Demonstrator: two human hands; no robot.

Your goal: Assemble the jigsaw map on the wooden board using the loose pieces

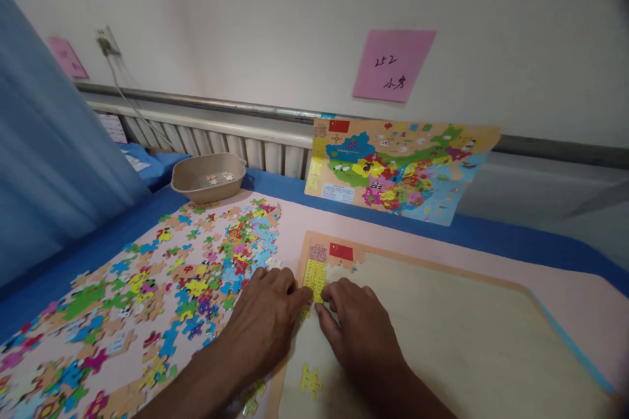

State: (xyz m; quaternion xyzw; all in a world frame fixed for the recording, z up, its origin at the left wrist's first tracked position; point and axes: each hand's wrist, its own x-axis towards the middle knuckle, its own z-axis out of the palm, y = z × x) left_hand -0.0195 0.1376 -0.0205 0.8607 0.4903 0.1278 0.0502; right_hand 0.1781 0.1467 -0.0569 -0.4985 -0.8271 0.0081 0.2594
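Wall [246, 26] at back, pale, with a blue curtain [54, 144] closing off the left. Blue tabletop [118, 229] below, covered mostly by a pale pink sheet [299, 209]. Puzzle board [466, 340] lies flat on that, mostly bare; pieces in only at its upper-left corner.

Loose pieces [196, 288] crowd the left half, right up to the board edge. Left forearm passes over them, so a careless drag could scatter some or push them onto the board. Printed map [388, 167] stands tilted against the wall behind the board; looks unfixed, so a bump could slide it down. Beige tub [211, 193], far left, holds a few pieces.

Left hand [268, 304] and right hand [354, 321] meet at the yellow strip [316, 278], just below the red flag [341, 251]. Left fingertips touch its left side, thumb tip near the index; right index and thumb slightly apart at its lower right. Can't tell if either hand is clamped on a piece. Risk: uneven sideways push could lift a tab or shift its neighbours. Separate yellow piece [311, 380] lies lower on the board, near the right forearm; easily nudged.
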